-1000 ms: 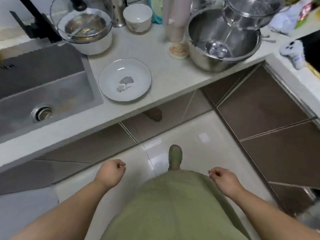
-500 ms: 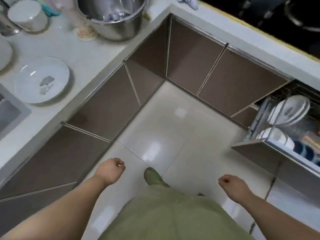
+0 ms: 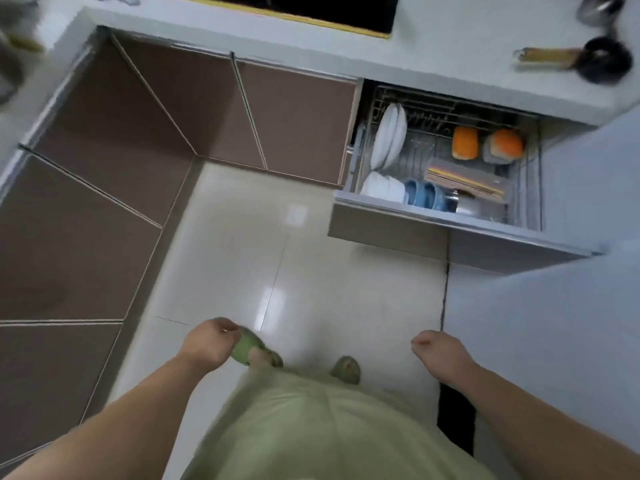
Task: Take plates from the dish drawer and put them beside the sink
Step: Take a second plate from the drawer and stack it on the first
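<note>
Head view: dish drawer [image 3: 388, 233] pulled open; floor [image 3: 311, 271] between cabinets.

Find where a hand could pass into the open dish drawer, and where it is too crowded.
In the dish drawer, bare wire rack lies between the upright white plates and the orange items. The front row is crowded: white bowls, blue bowls, then a utensil tray.

Glossy pale tiled floor [image 3: 311, 271], brown corner cabinets [image 3: 156, 109], white countertop [image 3: 450, 57]
</note>
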